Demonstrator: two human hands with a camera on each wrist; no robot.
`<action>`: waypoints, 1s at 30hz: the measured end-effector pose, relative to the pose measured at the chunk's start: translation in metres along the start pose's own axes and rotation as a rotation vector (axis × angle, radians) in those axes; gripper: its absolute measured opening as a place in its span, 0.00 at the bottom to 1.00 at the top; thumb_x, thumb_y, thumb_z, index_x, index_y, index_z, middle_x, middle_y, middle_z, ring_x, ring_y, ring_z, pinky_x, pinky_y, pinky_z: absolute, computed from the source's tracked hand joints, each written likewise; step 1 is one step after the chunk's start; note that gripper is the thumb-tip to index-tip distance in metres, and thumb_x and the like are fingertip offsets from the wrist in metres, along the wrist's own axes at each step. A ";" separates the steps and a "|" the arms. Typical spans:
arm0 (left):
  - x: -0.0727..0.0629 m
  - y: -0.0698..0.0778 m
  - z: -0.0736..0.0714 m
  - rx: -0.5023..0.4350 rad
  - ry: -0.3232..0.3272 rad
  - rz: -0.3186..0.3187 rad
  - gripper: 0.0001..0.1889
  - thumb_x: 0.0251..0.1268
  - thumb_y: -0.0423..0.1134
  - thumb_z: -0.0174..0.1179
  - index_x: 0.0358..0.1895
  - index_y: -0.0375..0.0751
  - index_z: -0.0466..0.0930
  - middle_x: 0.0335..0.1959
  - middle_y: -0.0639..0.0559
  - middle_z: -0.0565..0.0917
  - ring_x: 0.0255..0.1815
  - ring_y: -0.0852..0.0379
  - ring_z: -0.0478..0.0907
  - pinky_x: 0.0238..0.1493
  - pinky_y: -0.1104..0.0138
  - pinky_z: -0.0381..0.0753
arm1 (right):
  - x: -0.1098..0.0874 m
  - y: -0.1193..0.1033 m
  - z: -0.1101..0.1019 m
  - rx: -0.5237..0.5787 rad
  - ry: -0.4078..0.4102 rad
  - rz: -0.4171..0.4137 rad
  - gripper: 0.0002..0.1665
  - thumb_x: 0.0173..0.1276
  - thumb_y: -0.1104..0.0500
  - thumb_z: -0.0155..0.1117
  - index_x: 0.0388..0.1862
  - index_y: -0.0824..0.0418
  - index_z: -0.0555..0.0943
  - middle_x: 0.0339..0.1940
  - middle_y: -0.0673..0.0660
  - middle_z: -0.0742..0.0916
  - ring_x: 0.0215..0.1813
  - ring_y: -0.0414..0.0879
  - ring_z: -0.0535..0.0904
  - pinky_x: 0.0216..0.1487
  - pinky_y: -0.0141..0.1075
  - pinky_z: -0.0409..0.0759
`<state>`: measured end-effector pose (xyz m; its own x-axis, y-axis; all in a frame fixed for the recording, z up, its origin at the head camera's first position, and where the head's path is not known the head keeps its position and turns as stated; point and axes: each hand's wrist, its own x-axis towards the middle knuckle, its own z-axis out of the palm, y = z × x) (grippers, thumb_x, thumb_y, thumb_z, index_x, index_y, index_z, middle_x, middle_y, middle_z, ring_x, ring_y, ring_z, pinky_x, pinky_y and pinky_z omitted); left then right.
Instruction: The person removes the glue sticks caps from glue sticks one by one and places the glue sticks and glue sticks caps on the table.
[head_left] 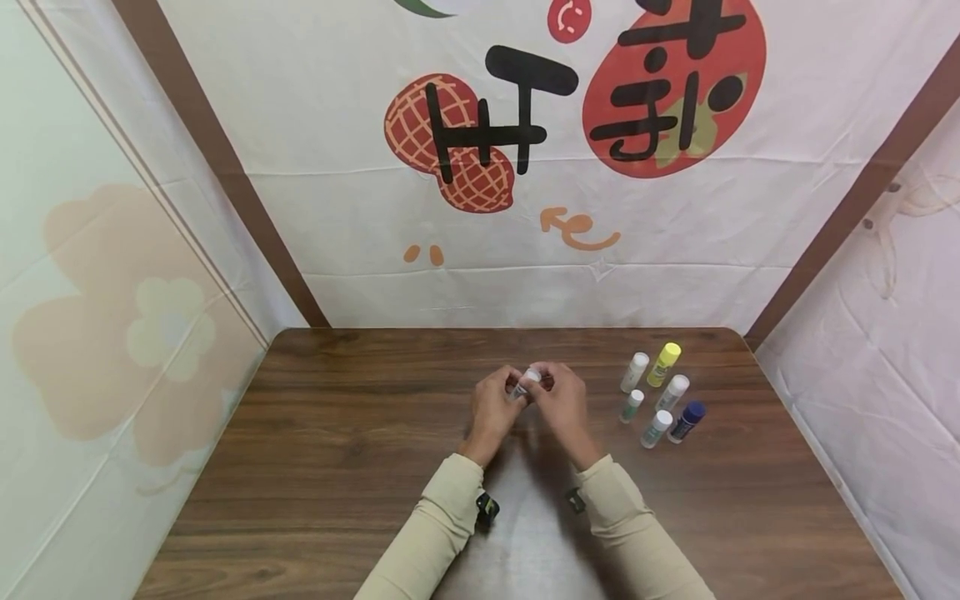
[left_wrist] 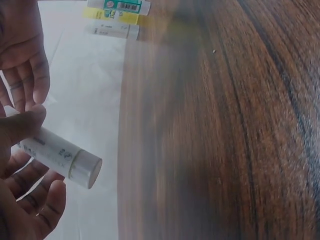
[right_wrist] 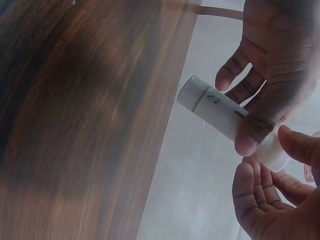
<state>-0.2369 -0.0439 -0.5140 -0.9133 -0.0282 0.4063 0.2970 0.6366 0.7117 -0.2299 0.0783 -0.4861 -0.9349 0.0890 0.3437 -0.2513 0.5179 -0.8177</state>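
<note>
The brown table [head_left: 337, 467] spans the frame's lower half. Just below centre, the left hand [head_left: 491, 410] grips a white tube [left_wrist: 54, 152], its other end pinched by the right hand [head_left: 566, 406]. Six capped tubes [head_left: 672, 393] stand right of centre, the smallest green-labelled.

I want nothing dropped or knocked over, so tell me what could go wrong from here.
The white glue stick is tilted, gripped by the left hand with the right hand at one end; it might slip and roll across the wooden table. Six upright glue sticks stand close together, so one bump could topple several.
</note>
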 end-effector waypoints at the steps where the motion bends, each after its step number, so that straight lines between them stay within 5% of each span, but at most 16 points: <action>1: 0.000 -0.001 -0.001 0.001 -0.007 -0.006 0.12 0.43 0.37 0.76 0.31 0.45 0.82 0.26 0.54 0.83 0.29 0.56 0.80 0.30 0.64 0.76 | 0.000 0.000 0.000 0.003 -0.003 -0.005 0.14 0.56 0.61 0.74 0.39 0.66 0.84 0.34 0.60 0.85 0.33 0.50 0.83 0.32 0.38 0.81; 16: 0.004 -0.014 -0.011 -0.104 -0.014 -0.051 0.14 0.48 0.32 0.74 0.39 0.35 0.82 0.34 0.44 0.86 0.36 0.51 0.84 0.38 0.60 0.82 | 0.008 0.000 -0.003 0.033 -0.038 -0.048 0.20 0.60 0.65 0.70 0.52 0.67 0.81 0.44 0.62 0.84 0.43 0.53 0.83 0.39 0.40 0.83; 21: 0.008 -0.018 -0.010 -0.107 -0.010 -0.068 0.14 0.48 0.32 0.74 0.38 0.35 0.81 0.35 0.43 0.86 0.37 0.51 0.84 0.39 0.61 0.82 | 0.011 0.009 0.000 -0.059 -0.048 -0.023 0.21 0.60 0.66 0.70 0.53 0.66 0.80 0.45 0.61 0.84 0.44 0.52 0.83 0.40 0.40 0.82; 30: 0.016 -0.026 -0.012 -0.095 -0.020 -0.076 0.14 0.47 0.28 0.73 0.38 0.33 0.82 0.34 0.42 0.86 0.36 0.50 0.85 0.40 0.61 0.82 | 0.022 0.037 0.012 -0.304 -0.077 -0.104 0.21 0.56 0.65 0.72 0.50 0.64 0.82 0.41 0.59 0.87 0.40 0.50 0.83 0.42 0.44 0.79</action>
<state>-0.2562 -0.0707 -0.5190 -0.9393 -0.0574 0.3383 0.2509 0.5576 0.7913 -0.2632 0.0891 -0.5139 -0.9271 -0.0364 0.3731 -0.2711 0.7524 -0.6003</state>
